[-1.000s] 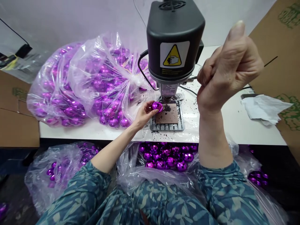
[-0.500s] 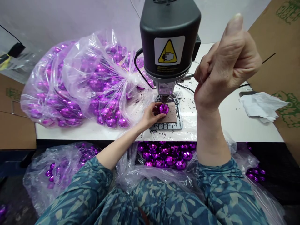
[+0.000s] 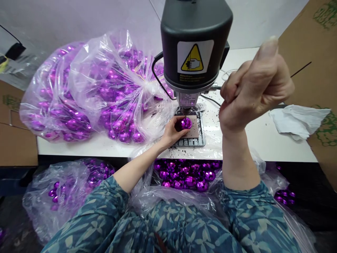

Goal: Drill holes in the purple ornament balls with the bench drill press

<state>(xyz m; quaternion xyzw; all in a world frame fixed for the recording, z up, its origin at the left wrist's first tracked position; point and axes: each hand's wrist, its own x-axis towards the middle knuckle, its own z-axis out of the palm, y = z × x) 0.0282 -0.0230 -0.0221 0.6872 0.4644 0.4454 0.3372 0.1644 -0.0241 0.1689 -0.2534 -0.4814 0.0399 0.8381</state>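
My left hand (image 3: 173,130) pinches a shiny purple faceted ball (image 3: 186,123) between thumb and fingers. The ball rests on a flat tan board (image 3: 194,130) on the metal base (image 3: 201,138) of a small black drill press (image 3: 196,42). The chuck (image 3: 186,110) is right above the ball; whether a bit touches it I cannot tell. Raised at the right of the machine, my right hand (image 3: 255,88) is closed round the drill press handle (image 3: 216,87), whose metal rod runs into the fist. Dark shavings are scattered around the base.
Clear plastic bags (image 3: 105,88) full of purple balls fill the table's left side. An open bag of balls (image 3: 188,174) sits below the front edge, another (image 3: 68,189) at lower left. White paper (image 3: 298,121) lies at right beside a cardboard box (image 3: 316,70).
My right hand has come down a little with the handle. My left hand and the ball have shifted slightly right under the chuck. The view has moved a little.
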